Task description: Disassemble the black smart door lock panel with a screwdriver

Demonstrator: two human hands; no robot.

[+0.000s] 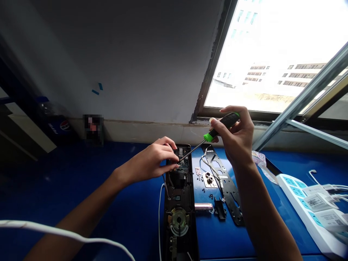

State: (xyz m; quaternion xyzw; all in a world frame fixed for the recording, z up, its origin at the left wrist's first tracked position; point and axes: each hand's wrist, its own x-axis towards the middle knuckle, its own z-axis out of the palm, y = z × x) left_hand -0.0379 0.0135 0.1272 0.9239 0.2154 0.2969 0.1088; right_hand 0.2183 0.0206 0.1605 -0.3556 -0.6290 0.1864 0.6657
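Gripping the screwdriver, the right hand wraps its fingers round a black handle with bright green ends, the slim metal shaft slanting down and left, tip at the circuit board. Beside that tip comes the left hand, fingers partly bent; whether they pinch anything, I can't tell. Below, the case lies open on the blue table: black, long, narrow, its long axis running away from the wearer, board at the far end, round metal part nearer.
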